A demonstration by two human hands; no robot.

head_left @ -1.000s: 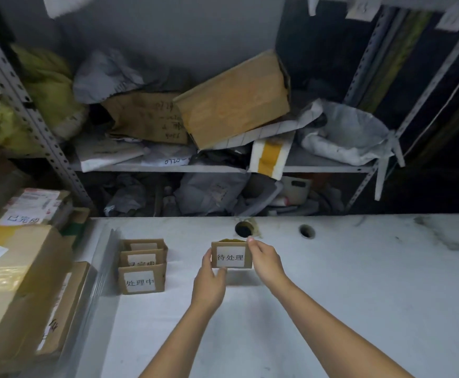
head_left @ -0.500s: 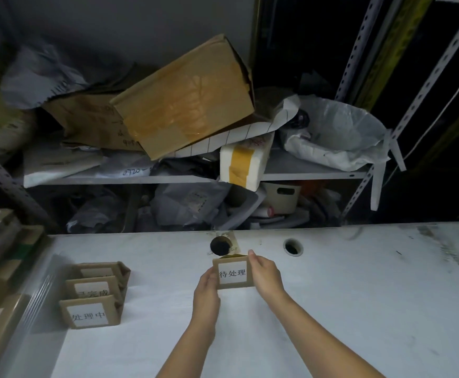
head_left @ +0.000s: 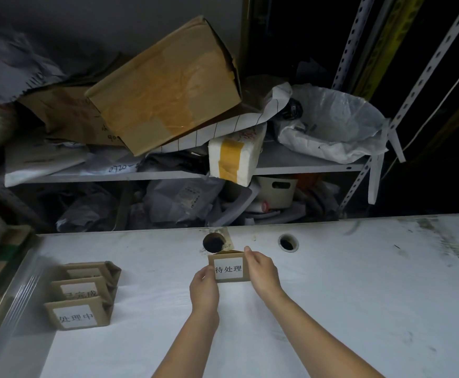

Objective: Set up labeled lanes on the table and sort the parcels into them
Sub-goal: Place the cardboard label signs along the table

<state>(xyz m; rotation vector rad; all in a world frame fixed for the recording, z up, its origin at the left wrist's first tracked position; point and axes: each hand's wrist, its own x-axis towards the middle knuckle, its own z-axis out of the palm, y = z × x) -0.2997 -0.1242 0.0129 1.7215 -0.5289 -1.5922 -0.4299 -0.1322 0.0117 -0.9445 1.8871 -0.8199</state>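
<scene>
Against half a second ago, little changes: the label card (head_left: 228, 268) reading 待处理 sits at nearly the same spot on the white counter (head_left: 359, 296), just in front of the dark hole (head_left: 213, 242), and both hands stay on it. Against a second ago, the view has swung right, so the cartons at the left edge are mostly out of sight. Left hand (head_left: 203, 290): grip closed, thumb and fingers pinching the card's left edge. Right hand (head_left: 262, 274): grip closed, fingers curled round the card's right edge and top corner. The card stands upright, print facing the wearer; whether its bottom edge touches the counter, cannot tell. Count: four label cards in all, one held and three well to the left in a row, one behind another: front card (head_left: 77, 316) reading 处理中, middle card (head_left: 79, 290), back card (head_left: 86, 272), print blurred. Two holes in the counter, the second hole (head_left: 288, 243) to the right. On the shelf (head_left: 304, 165) behind: one large tilted cardboard box (head_left: 165, 88), one white foam box (head_left: 234, 156) with yellow tape, one clear plastic bag (head_left: 337, 126), and soft parcels too jumbled to count.
</scene>
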